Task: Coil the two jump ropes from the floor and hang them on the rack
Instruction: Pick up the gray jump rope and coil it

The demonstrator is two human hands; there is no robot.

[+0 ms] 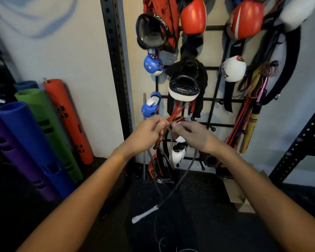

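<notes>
Two bare forearms come in from the bottom corners and meet in the middle, in front of the wall rack (pixel 217 100). Both hands hold the same grey jump rope (pixel 169 142) at its top, very close to each other. On the left hand (pixel 145 135) the fingers are curled together and pinch the rope between thumb and fingertips. On the right hand (pixel 193 136) the fingers are also closed on the rope, just beside the left ones; a thin red piece shows between the two hands, and I cannot tell what it is.

From the hands the rope hangs down in several loose loops. One strand goes down to a white handle (pixel 145 214), which hangs low over the dark floor (pixel 198 224) or rests on it; I cannot tell which. A thinner strand continues to the floor at the bottom edge.

Behind the hands, the black wire rack carries red boxing gloves (pixel 193 17), blue and white gloves (pixel 153 63), dark pads and bundles of bands. A black upright with holes (pixel 116 66) stands left of the rack. Further left, foam tubes in red (pixel 67 117), green, blue and purple lean against the wall.
</notes>
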